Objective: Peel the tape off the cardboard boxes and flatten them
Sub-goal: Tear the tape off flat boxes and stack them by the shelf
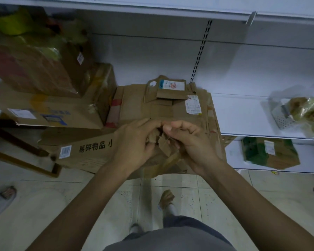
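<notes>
1. Both hands meet above the flat boxes [170, 109] on the low shelf [243, 113]
2. The left hand [134, 142] and the right hand [190, 142] curl their fingers round a scrunched lump of brown tape [159, 139]
3. A long strip [168, 161] hangs down from the lump; I think it should be rolled in too, so it sticks to nothing
4. Squeeze the lump small, then drop it away from the boxes

Printed side: 易碎物品 小, black, on the long cardboard box [91, 156]
Barcode sticker [65, 151]: same box, digits unreadable
Shipping label [193, 104]: on flattened cardboard [163, 111], illegible
</notes>
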Available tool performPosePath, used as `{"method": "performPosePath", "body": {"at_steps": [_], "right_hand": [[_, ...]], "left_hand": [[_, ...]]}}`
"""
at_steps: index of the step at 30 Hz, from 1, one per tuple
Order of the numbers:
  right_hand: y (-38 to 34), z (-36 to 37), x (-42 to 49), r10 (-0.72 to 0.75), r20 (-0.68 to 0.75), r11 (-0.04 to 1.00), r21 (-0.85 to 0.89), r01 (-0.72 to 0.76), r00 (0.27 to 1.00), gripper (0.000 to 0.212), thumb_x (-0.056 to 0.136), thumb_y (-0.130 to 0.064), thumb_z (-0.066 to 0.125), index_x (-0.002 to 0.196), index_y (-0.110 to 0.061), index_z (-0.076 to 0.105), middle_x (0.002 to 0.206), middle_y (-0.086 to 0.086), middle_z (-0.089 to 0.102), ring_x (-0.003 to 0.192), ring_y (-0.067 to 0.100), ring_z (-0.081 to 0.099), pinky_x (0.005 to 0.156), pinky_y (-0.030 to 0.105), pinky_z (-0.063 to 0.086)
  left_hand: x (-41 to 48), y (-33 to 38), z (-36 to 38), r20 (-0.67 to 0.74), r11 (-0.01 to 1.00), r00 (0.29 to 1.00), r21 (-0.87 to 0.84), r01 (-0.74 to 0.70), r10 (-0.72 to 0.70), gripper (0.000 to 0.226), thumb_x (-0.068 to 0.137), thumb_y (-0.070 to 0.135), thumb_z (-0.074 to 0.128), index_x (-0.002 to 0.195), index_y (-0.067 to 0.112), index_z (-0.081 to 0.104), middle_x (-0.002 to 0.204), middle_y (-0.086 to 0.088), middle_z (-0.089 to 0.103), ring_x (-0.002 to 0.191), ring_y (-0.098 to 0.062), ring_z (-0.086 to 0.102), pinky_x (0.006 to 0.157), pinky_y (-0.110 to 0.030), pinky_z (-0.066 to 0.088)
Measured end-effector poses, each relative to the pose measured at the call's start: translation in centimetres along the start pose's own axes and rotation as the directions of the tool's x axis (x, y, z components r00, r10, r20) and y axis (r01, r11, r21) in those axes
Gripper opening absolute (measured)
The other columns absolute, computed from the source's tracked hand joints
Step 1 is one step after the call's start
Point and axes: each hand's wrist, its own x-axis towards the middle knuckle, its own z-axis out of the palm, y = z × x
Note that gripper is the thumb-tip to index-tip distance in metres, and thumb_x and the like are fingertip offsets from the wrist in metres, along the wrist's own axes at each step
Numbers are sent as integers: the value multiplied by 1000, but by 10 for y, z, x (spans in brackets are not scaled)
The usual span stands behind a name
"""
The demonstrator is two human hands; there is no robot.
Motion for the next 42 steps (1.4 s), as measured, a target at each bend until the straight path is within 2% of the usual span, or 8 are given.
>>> {"method": "performPosePath", "body": {"at_steps": [8,19,23,27,30,34,38,42], "right_hand": [[2,-5,-7,6,-194,967,250,44,981,13,79,-16,64,84,-5,59,46,-4,43,44,8,40,71,29,46],[-1,-52,8,64,-436,929,355,106,898,10,97,-14,52,93,-9,60,69,1,59,51,5,55,46,16,45],[-10,-78,11,165,-272,804,593,31,948,23,102,-18,39,84,-10,51,65,-1,56,41,2,45,36,13,35],[-1,-90,14,-10,-415,1000,-4,9,910,32,103,-29,38,73,-19,45,62,-5,45,40,3,37,37,17,27],[11,-92,11,-291,-352,717,-696,-40,890,38,86,-62,53,103,-28,54,85,-15,64,75,2,62,62,15,44],[19,-101,13,-193,40,-178,-984,5,980,55,78,-70,54,115,-29,59,93,-6,69,88,20,63,78,32,46],[21,-88,5,-125,74,-323,-946,30,989,28,94,-53,45,83,-28,52,66,-8,46,77,21,57,54,24,30],[20,-66,-1,-108,94,-432,-901,39,990,37,96,-55,37,91,-27,61,75,-2,62,72,21,60,80,38,49]], "left_hand": [[-19,1,10,-261,971,948,-197,133,-183,33,77,17,46,97,12,72,89,10,68,81,-9,62,63,-25,48],[-19,-19,16,-346,828,814,-495,264,-466,36,83,3,54,81,39,52,74,27,58,72,10,52,63,-5,35],[-17,-45,16,-300,721,742,-605,338,-600,32,90,0,56,77,29,53,69,14,52,66,4,47,60,-13,36],[-17,-63,18,-281,660,693,-655,367,-664,32,92,-2,53,80,27,54,77,0,51,71,-2,49,65,-16,39],[-22,-69,22,-256,693,751,-632,347,-609,33,90,-5,52,79,26,55,75,13,57,71,-1,51,63,-13,39],[-28,-70,25,-179,709,805,-603,364,-566,33,88,-6,55,82,25,57,74,22,61,72,5,55,61,-9,42],[-34,-75,17,-20,819,842,-249,517,-539,30,87,6,66,115,17,61,109,3,65,107,-23,59,86,-33,49],[-31,-51,11,68,874,980,467,133,-185,83,64,-2,72,141,8,42,141,-16,48,128,-35,44,101,-54,35]]}}
